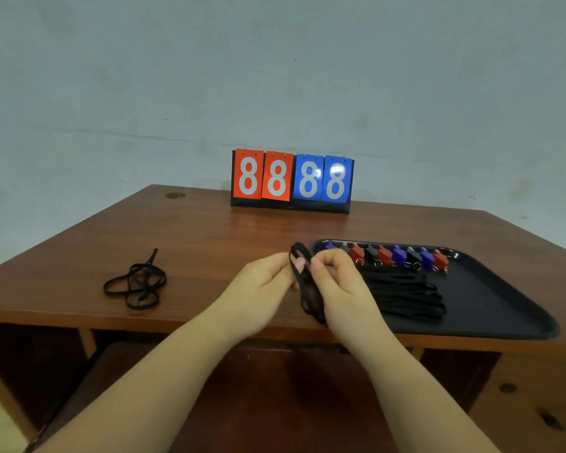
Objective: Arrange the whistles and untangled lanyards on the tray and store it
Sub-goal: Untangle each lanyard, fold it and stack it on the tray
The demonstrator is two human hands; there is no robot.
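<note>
Nearest, left hand and right hand both pinch one black lanyard above the tabletop's front edge. Right, a black tray holds bundled lanyards and nine whistles; one tangled lanyard lies left; a scoreboard stands at the rear.

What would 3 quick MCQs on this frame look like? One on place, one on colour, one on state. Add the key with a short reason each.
1. Where does the loose tangled lanyard lie?
A. on the tray
B. on the table, left of the hands
C. on the scoreboard

2. What colours are the scoreboard cards?
A. two red, two blue
B. all red
C. two green, two blue

3. What are the hands doing?
A. resting flat
B. both pinching one black lanyard
C. lifting the tray

Key: 1 B, it lies on bare wood, apart from the tray. 2 A, red pair left, blue pair right. 3 B, left hand and right hand both pinch it.
</note>
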